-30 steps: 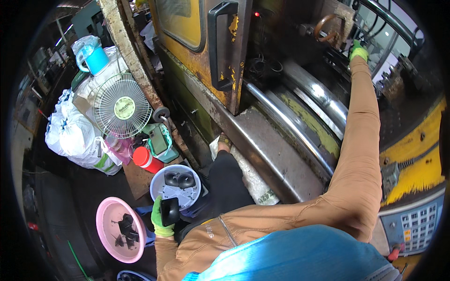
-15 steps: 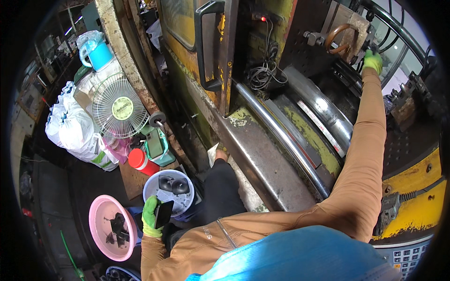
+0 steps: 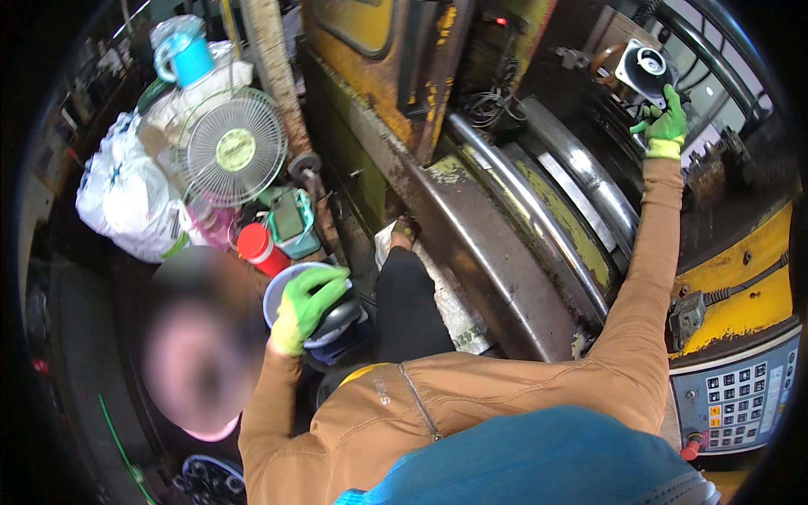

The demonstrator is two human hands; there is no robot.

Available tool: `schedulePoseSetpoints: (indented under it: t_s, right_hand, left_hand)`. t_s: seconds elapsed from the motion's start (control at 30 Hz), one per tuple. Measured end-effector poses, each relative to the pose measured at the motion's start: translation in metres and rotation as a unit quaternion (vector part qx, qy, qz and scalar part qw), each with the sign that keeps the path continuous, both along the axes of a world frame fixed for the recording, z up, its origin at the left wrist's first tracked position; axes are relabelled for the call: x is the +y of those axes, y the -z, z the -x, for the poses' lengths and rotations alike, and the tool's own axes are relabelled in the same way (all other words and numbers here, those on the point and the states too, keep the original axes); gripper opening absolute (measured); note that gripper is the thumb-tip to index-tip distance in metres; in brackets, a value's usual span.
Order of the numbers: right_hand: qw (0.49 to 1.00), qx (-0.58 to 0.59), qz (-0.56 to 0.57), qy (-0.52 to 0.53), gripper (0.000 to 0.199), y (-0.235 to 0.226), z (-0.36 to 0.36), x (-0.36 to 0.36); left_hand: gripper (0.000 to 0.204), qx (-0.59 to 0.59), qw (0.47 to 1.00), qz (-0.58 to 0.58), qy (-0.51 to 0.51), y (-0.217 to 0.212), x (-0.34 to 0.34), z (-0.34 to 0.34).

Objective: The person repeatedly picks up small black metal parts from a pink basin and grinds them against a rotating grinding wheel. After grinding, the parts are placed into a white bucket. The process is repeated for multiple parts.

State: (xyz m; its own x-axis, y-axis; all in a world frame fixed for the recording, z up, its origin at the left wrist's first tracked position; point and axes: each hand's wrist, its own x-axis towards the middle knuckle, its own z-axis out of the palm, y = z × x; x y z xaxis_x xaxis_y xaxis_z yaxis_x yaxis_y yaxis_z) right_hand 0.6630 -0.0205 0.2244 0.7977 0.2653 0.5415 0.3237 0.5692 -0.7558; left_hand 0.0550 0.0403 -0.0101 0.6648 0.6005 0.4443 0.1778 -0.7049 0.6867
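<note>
Holding a black, squarish piece with a pale rim and a round ring at its centre (image 3: pixel 644 77) out at two o'clock, the worker's right hand in a bright-green glove (image 3: pixel 667 128) has its grip clamped on the lower edge. The piece is tilted, close to the machine's dark fittings.

At eight o'clock the left hand, gloved in the same green (image 3: pixel 307 305), bends its fingers over a glossy, rounded black piece (image 3: pixel 343 315) at a pale-lavender round basin (image 3: pixel 273 288); I cannot tell whether that grip is clamped on it or only resting there.

A red cylindrical container (image 3: pixel 259 247) stands near the basin at nine o'clock, and a round, wire-caged fan (image 3: pixel 236 150) is at ten. Between two and three o'clock, a shiny steel rod (image 3: pixel 530 213) slants along the machine. A blue-grey control panel with rows of square keys (image 3: pixel 694 412) sits at four.
</note>
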Motion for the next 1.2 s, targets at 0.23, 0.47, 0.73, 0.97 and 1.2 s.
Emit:
schedulePoseSetpoints:
  t_s: [0.23, 0.47, 0.73, 0.97, 1.2]
  right_hand:
    - [0.908, -0.38, 0.153, -0.092, 0.02, 0.028, 0.232, 0.032]
    - [0.5, -0.86, 0.084, -0.056, 0.033, 0.134, 0.418, 0.049]
    - [0.473, -0.77, 0.116, -0.412, 0.042, 0.198, 0.491, 0.079]
    - [0.967, -0.169, 0.189, -0.002, 0.048, 0.112, 0.34, 0.186]
    - [0.924, -0.098, 0.199, -0.312, 0.042, 0.114, 0.299, 0.245]
  left_hand:
    - [0.038, -0.164, 0.962, 0.217, 0.021, -0.076, -0.01, -0.044]
    - [0.045, -0.349, 0.879, 0.324, -0.027, -0.023, -0.003, -0.01]
    - [0.04, -0.135, 0.895, 0.262, -0.334, 0.092, -0.044, 0.117]
    - [0.027, -0.437, 0.578, 0.4, -0.561, 0.2, -0.084, 0.295]
    - [0.065, 0.227, 0.624, 0.23, -0.711, 0.276, -0.083, 0.406]
